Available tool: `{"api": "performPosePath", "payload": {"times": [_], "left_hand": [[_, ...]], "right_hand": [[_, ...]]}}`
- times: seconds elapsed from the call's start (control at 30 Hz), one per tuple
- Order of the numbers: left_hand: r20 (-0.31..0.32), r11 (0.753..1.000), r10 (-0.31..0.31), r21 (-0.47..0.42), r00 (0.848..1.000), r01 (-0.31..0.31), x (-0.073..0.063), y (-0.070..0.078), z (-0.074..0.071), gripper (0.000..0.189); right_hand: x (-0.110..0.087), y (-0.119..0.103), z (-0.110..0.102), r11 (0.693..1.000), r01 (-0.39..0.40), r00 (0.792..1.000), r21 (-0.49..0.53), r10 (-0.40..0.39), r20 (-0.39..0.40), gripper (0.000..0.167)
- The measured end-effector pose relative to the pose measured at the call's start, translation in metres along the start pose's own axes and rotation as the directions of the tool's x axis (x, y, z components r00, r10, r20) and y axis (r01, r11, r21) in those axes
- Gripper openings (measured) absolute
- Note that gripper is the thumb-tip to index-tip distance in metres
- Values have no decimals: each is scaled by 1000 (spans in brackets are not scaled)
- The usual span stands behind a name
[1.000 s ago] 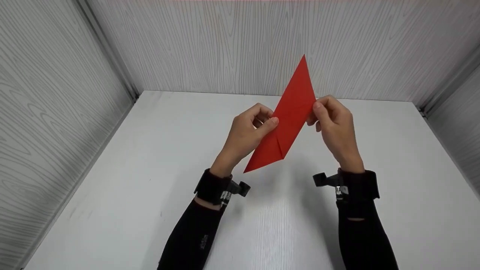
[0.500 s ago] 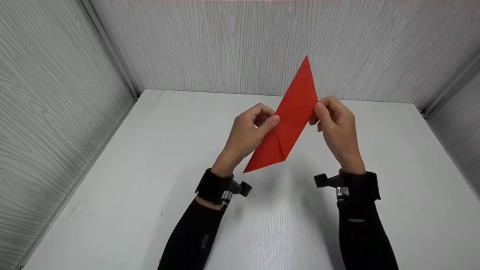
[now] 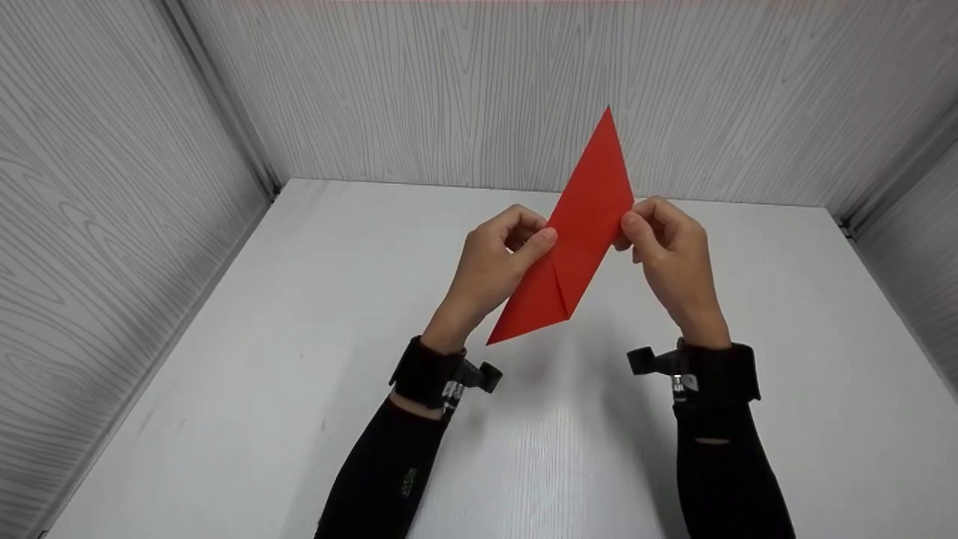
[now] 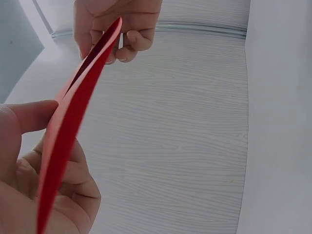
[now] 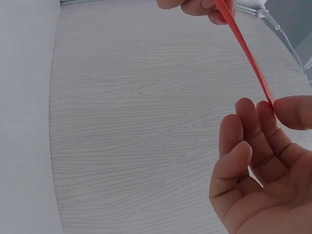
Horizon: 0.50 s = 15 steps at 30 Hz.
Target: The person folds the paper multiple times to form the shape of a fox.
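A folded sheet of red paper (image 3: 587, 217) is held up above the white table, its long point aimed up and away. A crease line runs down its lower part to the bottom corner. My left hand (image 3: 490, 266) pinches its left edge, thumb on the near face. On the opposite edge, the thumb and index finger of my right hand (image 3: 673, 254) pinch the paper. Seen edge-on in the left wrist view, the red paper (image 4: 73, 107) shows layers parted by a narrow gap. In the right wrist view it is a thin strip (image 5: 248, 53) between thumb and finger.
Under the hands lies the white table (image 3: 359, 299). A wood-grained back panel (image 3: 419, 90) rises behind it, with side panels at left (image 3: 90, 224) and right (image 3: 913, 224). Each wrist wears a black strap with a small camera.
The paper shifted slightly right, then tilted back a little left. My right thumb and fingers moved slightly down along the right edge. My left hand stays nearly in place.
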<state>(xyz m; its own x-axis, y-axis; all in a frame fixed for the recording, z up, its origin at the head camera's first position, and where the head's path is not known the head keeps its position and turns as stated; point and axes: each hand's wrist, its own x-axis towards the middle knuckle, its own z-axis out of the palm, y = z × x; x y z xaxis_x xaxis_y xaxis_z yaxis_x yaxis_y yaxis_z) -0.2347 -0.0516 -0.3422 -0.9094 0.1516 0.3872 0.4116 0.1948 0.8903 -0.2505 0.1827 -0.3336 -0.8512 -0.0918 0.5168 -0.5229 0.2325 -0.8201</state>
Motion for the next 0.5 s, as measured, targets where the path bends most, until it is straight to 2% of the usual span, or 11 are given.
{"api": "performPosePath", "payload": {"times": [0.13, 0.3, 0.5], "left_hand": [[-13, 1000, 3, -5, 1000, -3, 0, 0, -1, 15], [1, 1000, -8, -19, 1000, 8, -1, 1, 0, 15], [-22, 999, 16, -29, 1000, -16, 0, 2, 0, 15]], "right_hand": [[0, -1, 1, 1000, 11, 1000, -28, -10, 19, 21], [0, -3, 1, 997, 19, 1000, -81, -19, 2, 21], [0, -2, 0, 999, 28, 999, -27, -27, 35, 20]]}}
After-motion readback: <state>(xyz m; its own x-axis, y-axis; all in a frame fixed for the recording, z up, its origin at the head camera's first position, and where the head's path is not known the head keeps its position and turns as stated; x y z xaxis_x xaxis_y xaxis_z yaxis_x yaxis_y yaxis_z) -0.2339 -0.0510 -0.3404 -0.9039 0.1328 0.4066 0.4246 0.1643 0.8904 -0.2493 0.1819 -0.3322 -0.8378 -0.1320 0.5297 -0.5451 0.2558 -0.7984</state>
